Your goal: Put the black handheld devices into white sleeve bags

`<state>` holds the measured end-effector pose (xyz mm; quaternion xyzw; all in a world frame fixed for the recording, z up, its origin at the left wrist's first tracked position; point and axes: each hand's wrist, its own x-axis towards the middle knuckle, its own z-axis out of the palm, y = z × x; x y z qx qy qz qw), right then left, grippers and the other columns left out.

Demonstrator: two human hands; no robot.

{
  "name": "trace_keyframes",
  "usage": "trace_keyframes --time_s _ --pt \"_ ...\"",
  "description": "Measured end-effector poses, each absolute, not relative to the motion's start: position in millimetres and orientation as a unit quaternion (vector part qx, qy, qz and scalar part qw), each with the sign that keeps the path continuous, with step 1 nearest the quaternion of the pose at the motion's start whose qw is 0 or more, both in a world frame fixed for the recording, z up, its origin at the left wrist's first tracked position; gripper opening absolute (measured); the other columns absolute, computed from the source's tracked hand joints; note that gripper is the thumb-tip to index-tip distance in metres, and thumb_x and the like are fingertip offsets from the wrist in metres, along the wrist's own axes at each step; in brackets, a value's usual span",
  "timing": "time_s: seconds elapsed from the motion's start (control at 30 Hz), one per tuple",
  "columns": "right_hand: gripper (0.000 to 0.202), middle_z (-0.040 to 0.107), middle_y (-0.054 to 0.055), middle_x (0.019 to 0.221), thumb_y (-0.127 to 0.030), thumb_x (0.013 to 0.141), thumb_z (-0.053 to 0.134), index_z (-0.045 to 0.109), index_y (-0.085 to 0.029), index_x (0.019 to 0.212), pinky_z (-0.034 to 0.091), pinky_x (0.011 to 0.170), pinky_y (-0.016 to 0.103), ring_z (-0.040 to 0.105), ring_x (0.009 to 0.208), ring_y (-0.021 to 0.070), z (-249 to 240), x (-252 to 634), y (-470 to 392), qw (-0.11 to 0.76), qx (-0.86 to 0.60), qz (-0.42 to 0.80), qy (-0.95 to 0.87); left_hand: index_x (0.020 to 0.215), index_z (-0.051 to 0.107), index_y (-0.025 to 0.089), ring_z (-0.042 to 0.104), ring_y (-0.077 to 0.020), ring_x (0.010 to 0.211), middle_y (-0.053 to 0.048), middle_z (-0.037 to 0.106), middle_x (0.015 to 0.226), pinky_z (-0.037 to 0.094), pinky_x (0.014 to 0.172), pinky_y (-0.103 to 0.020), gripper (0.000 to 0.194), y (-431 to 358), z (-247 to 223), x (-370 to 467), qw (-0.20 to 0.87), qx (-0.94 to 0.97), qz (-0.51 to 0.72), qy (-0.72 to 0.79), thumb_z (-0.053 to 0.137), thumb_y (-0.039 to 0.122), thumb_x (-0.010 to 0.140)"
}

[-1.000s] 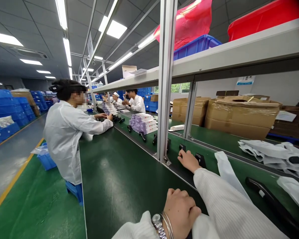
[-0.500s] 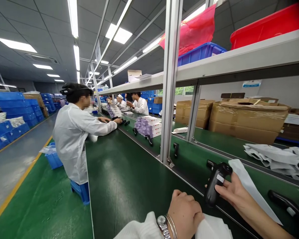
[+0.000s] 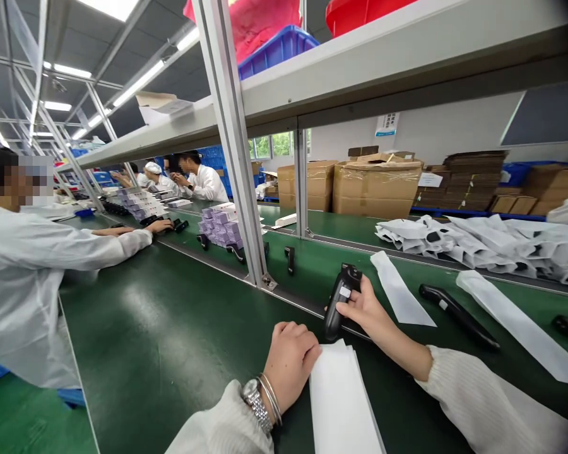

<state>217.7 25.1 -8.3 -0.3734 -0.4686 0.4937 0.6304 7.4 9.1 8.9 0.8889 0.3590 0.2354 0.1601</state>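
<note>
My right hand (image 3: 362, 304) is closed around a black handheld device (image 3: 341, 299) with a small white label, held upright at a slight tilt over the bench's metal edge strip. To its left, my left hand (image 3: 291, 356) has curled fingers, its thumb at the top left corner of a stack of flat white sleeves (image 3: 341, 397); its fingertips are partly hidden. Right of my right hand, a single white sleeve (image 3: 400, 290), another black device (image 3: 459, 315) and a second long sleeve (image 3: 515, 328) lie on the green surface.
A metal post (image 3: 236, 145) rises before me under a long shelf (image 3: 383, 69). Purple-and-white boxes (image 3: 220, 226) stand behind it. White-wrapped items (image 3: 483, 243) are heaped at the right. A co-worker's sleeve (image 3: 76, 243) reaches in at the left.
The view has turned right, bringing more sleeves, devices and wrapped items into sight. The white stack beside my left hand shows more fully. My right hand still holds the device.
</note>
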Motion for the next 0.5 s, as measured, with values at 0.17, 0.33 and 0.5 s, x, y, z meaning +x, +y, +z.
trace_keyframes --time_s 0.17,0.33,0.5 --pt "0.097 0.062 -0.002 0.09 -0.037 0.069 0.08 0.011 -0.033 0.136 0.053 0.083 0.047 0.069 0.081 0.0222 -2 217 22 0.628 -0.377 0.496 -0.467 0.08 0.055 0.021 0.05 -0.016 0.075 0.003 0.054 0.072 0.035 0.09 -0.037 0.012 8 13 8 0.18 0.881 0.26 0.352 0.05 0.012 0.086" --pt "0.092 0.061 -0.001 0.093 -0.033 0.074 0.076 0.01 -0.035 0.138 0.053 0.078 0.041 0.067 0.081 0.0204 -6 209 16 0.588 -0.382 0.519 -0.49 0.075 0.056 0.02 0.051 -0.0174 0.085 0.001 0.053 0.083 0.035 0.088 -0.035 0.01 6 13 8 0.202 0.866 0.298 0.348 0.061 0.016 0.083" --pt "0.062 0.059 0.003 0.109 -0.038 0.081 0.07 0.033 -0.032 0.13 0.051 0.072 0.031 0.063 0.086 0.018 -2 197 4 0.543 -0.391 0.509 -0.542 0.077 0.057 0.02 0.05 -0.0186 0.093 -0.001 0.051 0.093 0.037 0.087 -0.033 0.009 -2 17 9 0.277 0.824 0.357 0.342 0.063 0.016 0.083"
